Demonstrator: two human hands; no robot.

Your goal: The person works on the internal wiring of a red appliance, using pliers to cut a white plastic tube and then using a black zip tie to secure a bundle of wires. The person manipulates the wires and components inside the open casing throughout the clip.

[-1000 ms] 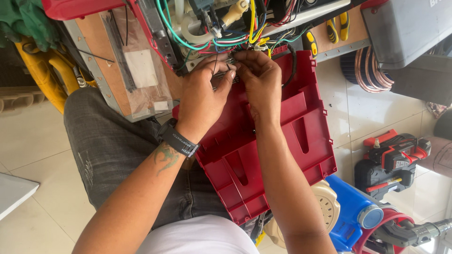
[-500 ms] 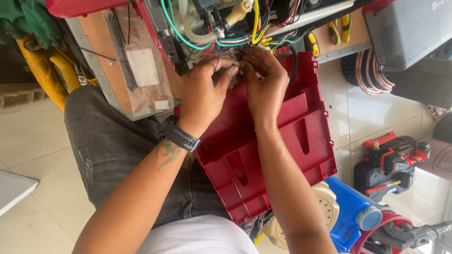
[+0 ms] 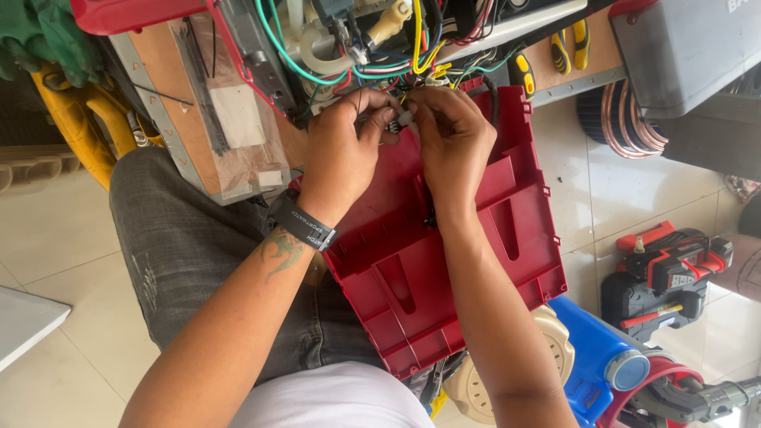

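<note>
1. Head view showed a small black connector (image 3: 394, 123) pinched between both hands, just near of the tangled coloured wires (image 3: 380, 59).
2. The left hand (image 3: 342, 150) closed on it, apparently steadying it; the right hand (image 3: 449, 139) gripped its other end.
3. A red plastic lid (image 3: 468, 269) lay beneath on the lap, seemingly as a tray.
4. A cordless drill (image 3: 662, 273) sat on the floor, far right.

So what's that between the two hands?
In the head view, a small black-and-white connector on thin wires sits pinched between the fingertips of the left hand and right hand, above the red plastic lid.
</note>
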